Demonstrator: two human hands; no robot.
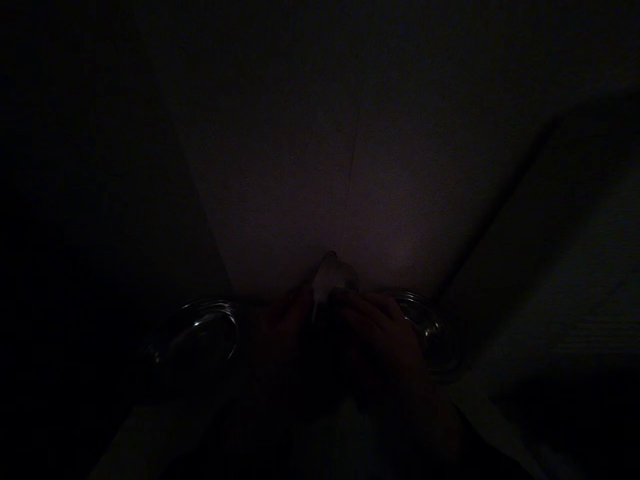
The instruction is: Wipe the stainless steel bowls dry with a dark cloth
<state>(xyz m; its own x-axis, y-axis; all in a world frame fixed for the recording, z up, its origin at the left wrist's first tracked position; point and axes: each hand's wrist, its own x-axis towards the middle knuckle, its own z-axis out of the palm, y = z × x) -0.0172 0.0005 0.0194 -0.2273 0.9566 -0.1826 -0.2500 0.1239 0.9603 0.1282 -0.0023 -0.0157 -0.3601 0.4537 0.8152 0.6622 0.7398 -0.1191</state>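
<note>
The scene is very dark, so little detail shows. Low in the middle, a pale rounded object [334, 272] sits between my two hands; its kind cannot be made out. My left hand [287, 320] is a dim shape along its left side, fingers closed against it. From the right, my right hand [383, 327] reaches in with its fingers together and bent around the lower right of the same object. Shadow hides the fingertips and the object's lower part. Shiny round-rimmed bowls flank the hands, one left [235, 327] and one right [453, 350].
A pale, flat surface [280, 200] stretches away behind the hands, with a thin seam [353, 160] running through it. A dark slanting edge [500, 200] bounds it on the right. Deep shadow covers the far left.
</note>
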